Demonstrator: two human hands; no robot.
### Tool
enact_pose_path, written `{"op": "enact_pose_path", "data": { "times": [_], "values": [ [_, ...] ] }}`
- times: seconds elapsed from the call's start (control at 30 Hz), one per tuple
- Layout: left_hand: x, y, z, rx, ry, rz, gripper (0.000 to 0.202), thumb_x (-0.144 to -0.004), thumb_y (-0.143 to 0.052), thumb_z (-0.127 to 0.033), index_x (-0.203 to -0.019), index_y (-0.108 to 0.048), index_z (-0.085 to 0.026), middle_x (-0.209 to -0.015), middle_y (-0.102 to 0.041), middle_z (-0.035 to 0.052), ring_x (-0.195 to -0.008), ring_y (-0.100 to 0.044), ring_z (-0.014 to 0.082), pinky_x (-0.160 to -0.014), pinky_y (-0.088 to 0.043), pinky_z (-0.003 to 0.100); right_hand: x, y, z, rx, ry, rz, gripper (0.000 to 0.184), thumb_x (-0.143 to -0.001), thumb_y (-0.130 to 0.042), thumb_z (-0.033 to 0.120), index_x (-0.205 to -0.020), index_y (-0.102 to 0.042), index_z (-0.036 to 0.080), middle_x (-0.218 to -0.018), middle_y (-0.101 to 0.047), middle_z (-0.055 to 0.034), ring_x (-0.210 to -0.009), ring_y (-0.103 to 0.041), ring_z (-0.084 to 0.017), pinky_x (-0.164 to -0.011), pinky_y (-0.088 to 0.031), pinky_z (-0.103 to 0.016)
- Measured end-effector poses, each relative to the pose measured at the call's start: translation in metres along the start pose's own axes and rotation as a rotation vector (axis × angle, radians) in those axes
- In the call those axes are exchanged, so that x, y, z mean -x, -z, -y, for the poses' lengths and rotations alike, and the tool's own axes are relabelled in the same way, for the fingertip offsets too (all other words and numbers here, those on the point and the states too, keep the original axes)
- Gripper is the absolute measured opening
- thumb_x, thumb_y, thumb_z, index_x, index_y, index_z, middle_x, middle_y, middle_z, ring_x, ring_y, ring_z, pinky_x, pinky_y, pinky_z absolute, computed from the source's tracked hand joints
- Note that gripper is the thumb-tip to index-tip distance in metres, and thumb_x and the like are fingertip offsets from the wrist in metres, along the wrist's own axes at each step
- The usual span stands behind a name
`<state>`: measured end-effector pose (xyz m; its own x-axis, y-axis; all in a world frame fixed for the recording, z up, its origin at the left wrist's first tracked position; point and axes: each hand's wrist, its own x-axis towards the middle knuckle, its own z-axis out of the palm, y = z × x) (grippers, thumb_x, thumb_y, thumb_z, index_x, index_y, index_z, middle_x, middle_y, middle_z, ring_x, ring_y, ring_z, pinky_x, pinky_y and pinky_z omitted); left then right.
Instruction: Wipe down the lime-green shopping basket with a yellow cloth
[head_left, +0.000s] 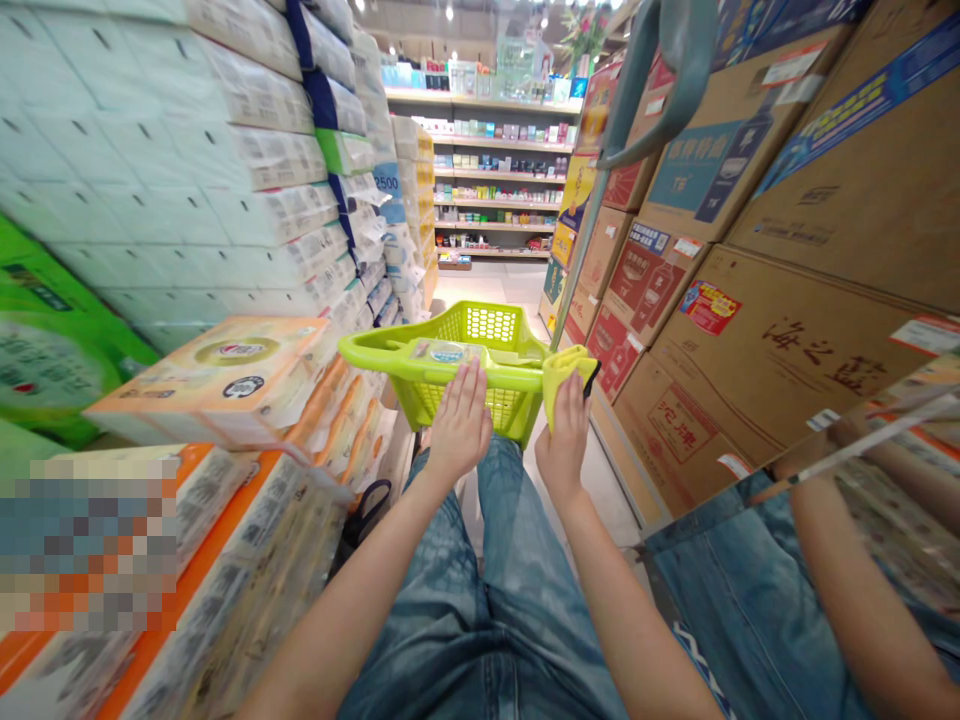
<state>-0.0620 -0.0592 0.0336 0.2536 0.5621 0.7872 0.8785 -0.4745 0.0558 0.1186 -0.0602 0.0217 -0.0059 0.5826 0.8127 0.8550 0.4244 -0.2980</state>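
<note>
Lime plastic basket (411, 400), moulded, walls pierced in a lattice, before the person's denim jeans (502, 490), between film-wrapped packs (274, 155) and boxy cardboard cartons (795, 310). Left hand (461, 420): fingers straight, pressed together, lying on the smooth near rim (375, 352). Right hand (566, 430): fingers close together, holding folded yellow cloth (564, 364) at the rim's right corner.

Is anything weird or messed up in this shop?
Two things look odd. A blocky, pixelated patch covers part of the packs at lower left, hiding what's underneath. At lower right, a second pair of jeans and an arm appear, probably a reflection. No spill shows near the green basket.
</note>
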Motion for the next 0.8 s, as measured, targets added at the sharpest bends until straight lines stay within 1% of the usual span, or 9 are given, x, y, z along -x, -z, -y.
{"op": "enact_pose_path", "data": {
  "times": [0.07,0.13,0.27,0.33,0.47,0.57,0.63,0.73,0.8],
  "values": [
    [0.000,0.000,-0.002,-0.002,0.009,0.000,0.069,-0.097,-0.036,-0.020,-0.157,-0.005,-0.010,-0.162,-0.021,0.0177,-0.153,-0.010,0.0270,-0.121,-0.024,0.049,-0.003,-0.001,0.002,-0.051,-0.058,-0.022,0.086,-0.079,-0.031,-0.001,-0.159,-0.001,0.014,-0.164,-0.018,-0.0146,-0.153,-0.012,-0.021,-0.121,-0.024,-0.052],
    [-0.001,0.001,-0.003,-0.006,0.016,-0.003,0.069,-0.097,-0.036,-0.019,-0.157,-0.004,-0.009,-0.162,-0.021,0.0181,-0.153,-0.010,0.0270,-0.120,-0.025,0.050,-0.003,-0.007,0.016,-0.034,-0.068,-0.017,0.084,-0.082,-0.031,0.000,-0.158,0.000,0.014,-0.164,-0.018,-0.0149,-0.153,-0.009,-0.022,-0.121,-0.023,-0.054],
    [0.000,0.001,0.000,-0.002,0.010,-0.009,0.069,-0.096,-0.035,-0.018,-0.157,-0.004,-0.009,-0.162,-0.023,0.0180,-0.153,-0.011,0.0266,-0.120,-0.026,0.049,0.005,-0.019,0.054,0.065,0.084,0.099,0.073,-0.091,-0.034,0.006,-0.159,-0.009,0.015,-0.161,-0.030,-0.0142,-0.153,-0.011,-0.021,-0.122,-0.019,-0.053],
    [0.000,0.001,0.002,0.000,-0.001,-0.006,0.069,-0.096,-0.035,-0.018,-0.157,-0.004,-0.009,-0.162,-0.023,0.0178,-0.153,-0.012,0.0266,-0.120,-0.026,0.049,0.008,-0.020,0.061,0.090,0.142,0.142,0.069,-0.092,-0.035,0.007,-0.158,-0.016,0.016,-0.159,-0.035,-0.0133,-0.153,-0.015,-0.019,-0.123,-0.018,-0.051],
    [0.000,0.002,0.003,-0.004,-0.019,0.004,0.068,-0.097,-0.035,-0.019,-0.157,-0.006,-0.009,-0.162,-0.023,0.0177,-0.152,-0.013,0.0267,-0.120,-0.026,0.049,0.008,-0.010,0.037,0.116,0.125,0.131,0.072,-0.089,-0.032,0.002,-0.158,-0.018,0.017,-0.157,-0.037,-0.0136,-0.152,-0.018,-0.019,-0.123,-0.014,-0.054],
    [0.000,0.003,0.002,-0.004,-0.017,0.007,0.068,-0.097,-0.036,-0.019,-0.157,-0.007,-0.009,-0.161,-0.024,0.0181,-0.153,-0.012,0.0264,-0.121,-0.025,0.049,0.002,0.000,0.009,0.063,0.021,0.054,0.080,-0.082,-0.031,-0.001,-0.158,-0.012,0.015,-0.160,-0.031,-0.0153,-0.152,-0.016,-0.021,-0.122,-0.018,-0.056],
    [0.000,0.003,0.001,-0.004,-0.009,0.008,0.068,-0.097,-0.036,-0.019,-0.157,-0.007,-0.009,-0.162,-0.024,0.0180,-0.153,-0.012,0.0264,-0.121,-0.025,0.049,-0.003,0.003,0.002,-0.013,-0.063,-0.003,0.085,-0.078,-0.031,-0.002,-0.158,-0.009,0.014,-0.162,-0.025,-0.0157,-0.153,-0.014,-0.022,-0.121,-0.023,-0.055],
    [0.000,0.004,0.001,-0.009,-0.003,0.019,0.068,-0.097,-0.035,-0.020,-0.157,-0.007,-0.009,-0.162,-0.024,0.0178,-0.153,-0.012,0.0263,-0.121,-0.026,0.049,-0.005,-0.001,0.016,-0.067,-0.095,-0.023,0.086,-0.078,-0.032,0.000,-0.159,-0.004,0.014,-0.164,-0.019,-0.0155,-0.153,-0.011,-0.023,-0.120,-0.025,-0.055],
    [0.000,0.005,0.001,-0.016,-0.006,0.024,0.068,-0.097,-0.035,-0.020,-0.157,-0.006,-0.009,-0.162,-0.024,0.0177,-0.153,-0.012,0.0262,-0.120,-0.026,0.049,-0.002,-0.009,0.037,-0.028,-0.027,0.040,0.080,-0.084,-0.032,0.002,-0.159,-0.005,0.016,-0.163,-0.023,-0.0146,-0.153,-0.011,-0.023,-0.121,-0.021,-0.056]
  ]
}}
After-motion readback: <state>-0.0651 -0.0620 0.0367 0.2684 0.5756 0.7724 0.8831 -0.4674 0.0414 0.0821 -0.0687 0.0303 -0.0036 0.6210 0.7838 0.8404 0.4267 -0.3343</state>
